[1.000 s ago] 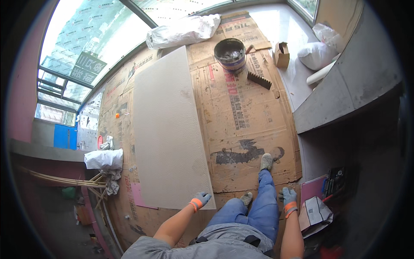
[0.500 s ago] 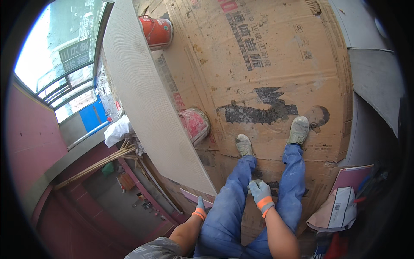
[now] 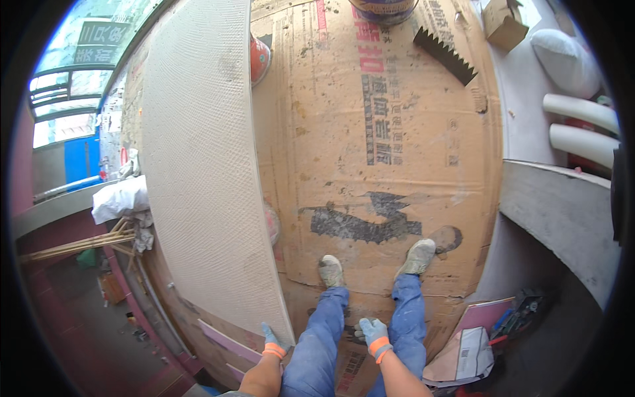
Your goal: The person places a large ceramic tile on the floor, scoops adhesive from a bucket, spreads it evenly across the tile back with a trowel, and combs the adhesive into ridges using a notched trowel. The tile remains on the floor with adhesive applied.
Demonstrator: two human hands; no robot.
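A long, pale slab [image 3: 198, 145] with a fine ridged surface, like the back of a large tile, stretches away on my left. My left hand [image 3: 272, 339], in a blue-grey glove with an orange cuff, is at its near end. The thumb lies along the slab's edge and the other fingers are mostly hidden. Between my knees, my right hand [image 3: 373, 331], gloved alike, has its fingers curled; a small greyish patch shows at the fingertips, too unclear to name. A red bucket [image 3: 260, 61] and a pinkish bucket [image 3: 272, 225] show partly from under the slab's right side.
Stained cardboard [image 3: 397, 165] covers the floor under my shoes. Far ahead are a dark bucket [image 3: 385, 9] and a notched trowel blade [image 3: 444, 56]. White pipes [image 3: 582, 129] and a small carton [image 3: 504, 25] lie right; a paper sack [image 3: 461, 357] is near right. Bamboo poles [image 3: 79, 243] are left.
My view has swung, showing more of the far floor, and the slab now covers more of both buckets. My left hand stays at the slab's near end; my right stays curled between my knees.
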